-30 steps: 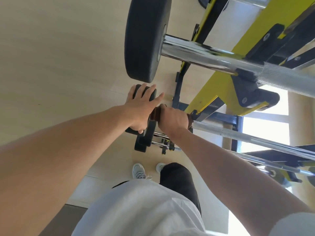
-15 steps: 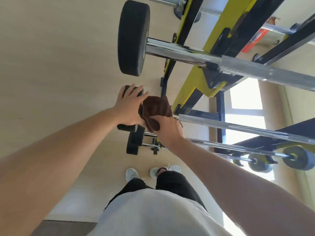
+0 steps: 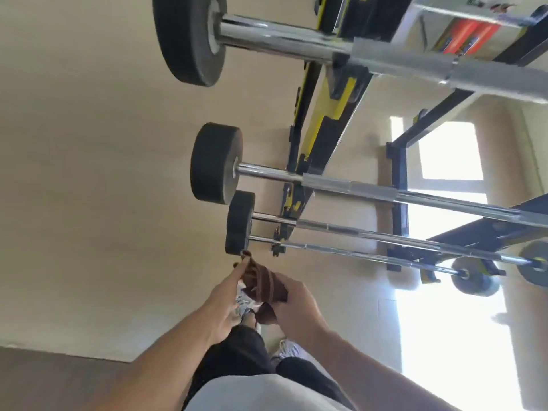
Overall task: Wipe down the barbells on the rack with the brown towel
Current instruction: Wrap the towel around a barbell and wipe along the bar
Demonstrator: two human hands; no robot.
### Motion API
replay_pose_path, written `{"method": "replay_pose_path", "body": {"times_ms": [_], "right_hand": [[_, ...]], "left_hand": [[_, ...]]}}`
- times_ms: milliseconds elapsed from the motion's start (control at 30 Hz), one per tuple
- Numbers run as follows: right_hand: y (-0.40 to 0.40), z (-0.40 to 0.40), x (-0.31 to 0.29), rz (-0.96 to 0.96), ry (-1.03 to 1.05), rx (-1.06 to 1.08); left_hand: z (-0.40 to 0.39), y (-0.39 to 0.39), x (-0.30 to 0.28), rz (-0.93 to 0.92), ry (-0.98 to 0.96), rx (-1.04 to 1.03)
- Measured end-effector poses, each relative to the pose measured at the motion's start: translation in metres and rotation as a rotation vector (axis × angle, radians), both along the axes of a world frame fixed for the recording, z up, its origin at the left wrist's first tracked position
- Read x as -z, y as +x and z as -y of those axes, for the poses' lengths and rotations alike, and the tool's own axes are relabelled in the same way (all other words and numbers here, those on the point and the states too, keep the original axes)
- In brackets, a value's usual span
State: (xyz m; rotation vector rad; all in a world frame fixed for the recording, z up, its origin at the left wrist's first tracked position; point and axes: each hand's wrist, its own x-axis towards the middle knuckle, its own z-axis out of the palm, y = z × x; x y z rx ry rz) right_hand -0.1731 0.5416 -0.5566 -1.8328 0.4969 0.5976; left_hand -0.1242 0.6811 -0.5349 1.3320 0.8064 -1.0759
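Standing back from the rack, the person now holds the brown towel in both hands in front of the body, clear of every bar. A second ago the left hand was braced on a black end weight and the right hand was rubbing the towel along a bar; half a second ago the towel was coming off it. That stretch looks finished, and the cloth appears to be getting refolded or regripped before the next barbell.

From the left: the left hand has straight fingers along the towel's left edge, pinching its upper corner. The towel is bunched between the two hands, just below the lowest black weight but not touching it. The right hand curls round the towel's lower part.

Further right and above, the yellow and black rack carries four barbells stacked one over another, their chrome shafts running off to the right. The top barbell is the thickest and nearest the camera. Grey end weights sit at the far lower right, near a bright window.

Nothing blocks the hands, though the rack's uprights cross each shaft and would interrupt a long wipe.
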Motion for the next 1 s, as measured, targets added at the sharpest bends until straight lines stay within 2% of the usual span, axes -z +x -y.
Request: {"method": "replay_pose_path", "body": {"times_ms": [67, 133, 233, 333, 367, 433, 500, 567, 700, 867, 933, 1000], "right_hand": [[-0.017, 0.004, 0.009, 0.061, -0.035, -0.026], [-0.036, 0.011, 0.015, 0.152, -0.136, -0.174], [-0.059, 0.027, 0.011, 0.192, -0.151, -0.405], [-0.083, 0.038, 0.010, 0.227, -0.093, -0.486], [-0.093, 0.040, 0.016, 0.215, -0.078, -0.420], [-0.104, 0.042, 0.027, 0.161, -0.041, -0.127], [-0.104, 0.044, 0.043, 0.024, -0.004, 0.181], [-0.094, 0.046, 0.057, -0.127, 0.089, 0.342], [-0.064, 0.052, 0.089, -0.199, 0.283, 0.438], [-0.009, 0.054, 0.126, -0.115, 0.465, 0.432], [0.007, 0.047, 0.143, -0.049, 0.394, 0.446], [0.014, 0.037, 0.157, 0.075, 0.168, 0.422]], "left_hand": [[0.005, -0.007, 0.010, -0.093, -0.078, 0.000], [0.013, -0.019, 0.016, -0.070, -0.153, -0.006], [0.034, -0.037, 0.024, 0.036, 0.010, -0.021], [0.052, -0.055, 0.036, 0.150, 0.280, -0.003], [0.055, -0.061, 0.041, 0.185, 0.306, 0.003], [0.056, -0.070, 0.046, 0.274, 0.300, 0.038], [0.054, -0.069, 0.050, 0.409, 0.296, 0.140], [0.049, -0.066, 0.055, 0.573, 0.307, 0.301], [0.031, -0.052, 0.079, 0.823, 0.208, 0.501], [0.013, -0.013, 0.119, 1.101, 0.110, 0.646], [0.008, 0.001, 0.136, 1.139, 0.116, 0.650], [0.002, 0.012, 0.157, 1.141, 0.198, 0.655]]}}
